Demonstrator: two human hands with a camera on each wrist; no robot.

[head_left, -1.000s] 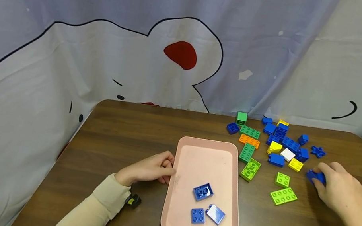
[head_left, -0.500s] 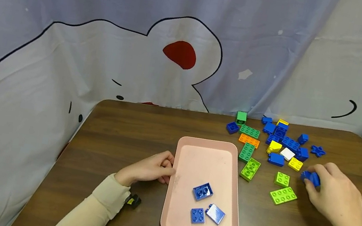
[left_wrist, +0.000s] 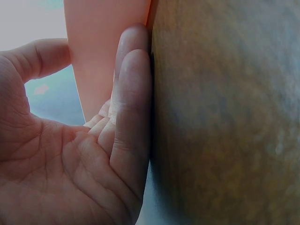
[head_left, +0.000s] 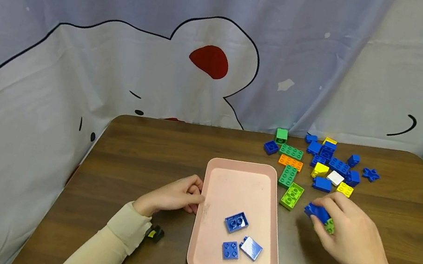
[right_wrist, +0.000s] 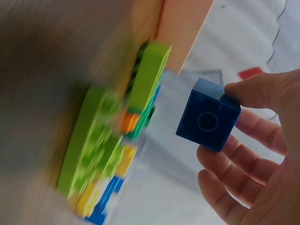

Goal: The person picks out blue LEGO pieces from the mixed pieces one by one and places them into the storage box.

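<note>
My right hand [head_left: 357, 242] pinches a blue toy brick [head_left: 317, 212] between thumb and fingers, over the table to the right of the pink tray [head_left: 237, 188]. In the right wrist view the underside of the blue brick [right_wrist: 206, 119] faces the camera, with a round ring in it. My left hand [head_left: 176, 196] holds the tray's left rim. In the left wrist view the thumb [left_wrist: 49, 56] lies on the rim and the fingers [left_wrist: 133, 89] stretch along the tray's outer side. Inside the tray lie three blue pieces, among them an upturned brick [head_left: 236, 222].
Loose bricks in several colours spread over the table's back right, including an orange brick [head_left: 290, 162], a white piece [head_left: 335, 178] and a blue star-shaped piece [head_left: 371, 175]. A lime brick [head_left: 291, 196] lies close by the tray's right edge. A printed curtain [head_left: 153, 74] hangs behind the table.
My right hand has moved left with the blue brick, from the table's right side to over the lime bricks, now largely covered in the head view. My left hand stays at the tray.
</note>
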